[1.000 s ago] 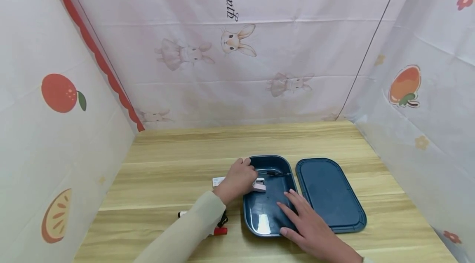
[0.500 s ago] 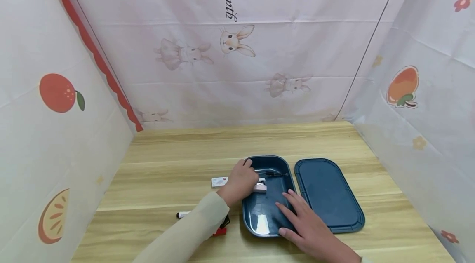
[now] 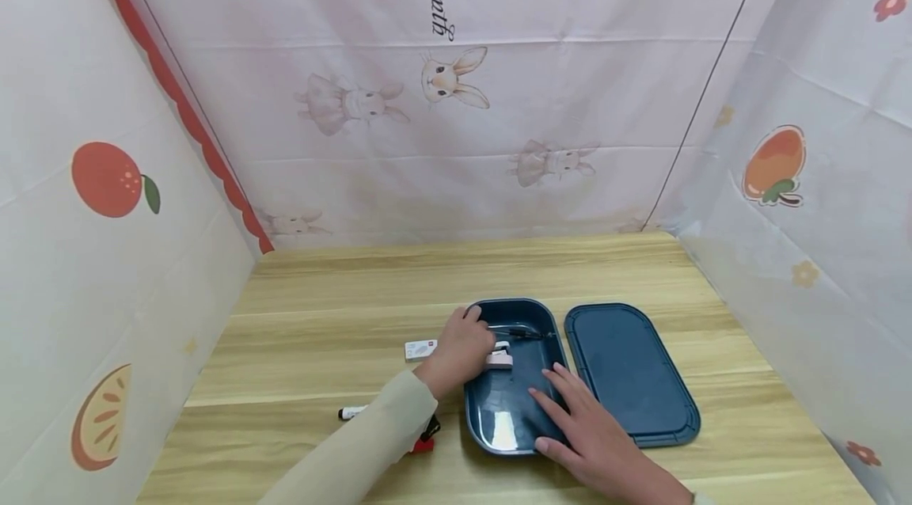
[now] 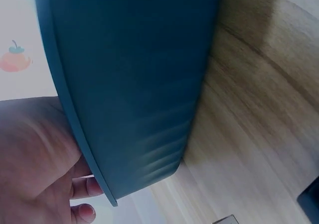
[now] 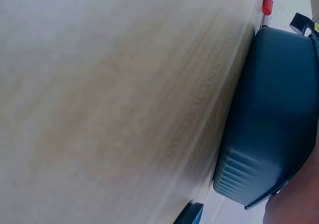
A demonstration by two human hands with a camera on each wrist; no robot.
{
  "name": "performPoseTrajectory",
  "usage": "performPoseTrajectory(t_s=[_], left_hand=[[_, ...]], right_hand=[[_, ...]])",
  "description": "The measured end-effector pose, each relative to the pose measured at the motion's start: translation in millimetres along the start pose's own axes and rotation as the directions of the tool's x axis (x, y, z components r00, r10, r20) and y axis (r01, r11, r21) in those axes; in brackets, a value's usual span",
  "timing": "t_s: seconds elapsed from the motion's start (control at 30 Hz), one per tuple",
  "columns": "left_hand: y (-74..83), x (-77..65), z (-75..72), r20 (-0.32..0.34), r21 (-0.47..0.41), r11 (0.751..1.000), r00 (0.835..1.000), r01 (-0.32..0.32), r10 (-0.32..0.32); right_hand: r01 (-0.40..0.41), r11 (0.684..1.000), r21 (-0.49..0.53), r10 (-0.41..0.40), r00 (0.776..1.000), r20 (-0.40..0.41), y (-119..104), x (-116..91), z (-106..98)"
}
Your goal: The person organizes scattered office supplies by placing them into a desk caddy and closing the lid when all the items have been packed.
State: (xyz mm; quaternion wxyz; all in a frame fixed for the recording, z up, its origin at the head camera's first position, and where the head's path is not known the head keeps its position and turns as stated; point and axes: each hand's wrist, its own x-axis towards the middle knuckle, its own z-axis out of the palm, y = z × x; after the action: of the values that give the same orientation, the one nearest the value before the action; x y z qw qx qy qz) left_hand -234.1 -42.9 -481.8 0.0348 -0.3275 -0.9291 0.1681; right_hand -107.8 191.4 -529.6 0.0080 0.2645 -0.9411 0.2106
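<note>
**Uncovered box holds two things, with others waiting on the table**

On the wood-grain table [image 3: 321,299] stands the dark blue box [image 3: 509,398], its matching lid [image 3: 634,374] lying flat just beside it. The filling looks partway along: a stapler and a pen are inside, while a carton, markers and a black item remain outside. Putting the lid on seems to be left too.

The right hand [image 3: 598,434] rests at the box's near right side, its fingers spread apart and clamped on nothing. The left hand [image 3: 459,347] bends over the opposite rim; its fingertips are hidden, so I cannot tell whether this grip is clamped on anything.

The pale stapler [image 3: 499,361] is inside the box, one end sticking out from under the left grip, the other covered by it. The white carton [image 3: 420,350] lies outside, just behind that hand. A black-capped marker [image 3: 351,412], a red-capped marker [image 5: 267,6] and the black item [image 3: 431,427] lie near the left sleeve [image 3: 363,442]. The slim black pen [image 3: 526,334] lies beyond the stapler.
</note>
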Motion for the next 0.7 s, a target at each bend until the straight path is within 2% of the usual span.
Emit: performPoseTrajectory(t_s=[0.27, 0.37, 0.53, 0.7], left_hand=[[-5.7, -2.4, -1.2, -0.052, -0.067, 0.998, 0.998, 0.019, -0.023], [-8.2, -5.1, -4.3, -0.090, -0.108, 0.994, 0.996, 0.019, -0.029], [-12.1, -7.9, -8.1, -0.171, -0.210, 0.978, 0.984, 0.018, -0.055], [-15.6, -8.1, -7.9, -0.176, -0.290, 0.956, 0.980, 0.040, -0.094]], right_hand=[[0.004, 1.000, -0.018, -0.005, 1.000, -0.011, -2, -1, 0], [0.003, 1.000, -0.018, -0.003, 1.000, -0.005, -2, -1, 0], [-0.005, 1.000, -0.011, 0.005, 1.000, 0.003, -3, -1, -1], [-0.015, 1.000, -0.011, 0.015, 1.000, 0.008, -3, 0, -2]])
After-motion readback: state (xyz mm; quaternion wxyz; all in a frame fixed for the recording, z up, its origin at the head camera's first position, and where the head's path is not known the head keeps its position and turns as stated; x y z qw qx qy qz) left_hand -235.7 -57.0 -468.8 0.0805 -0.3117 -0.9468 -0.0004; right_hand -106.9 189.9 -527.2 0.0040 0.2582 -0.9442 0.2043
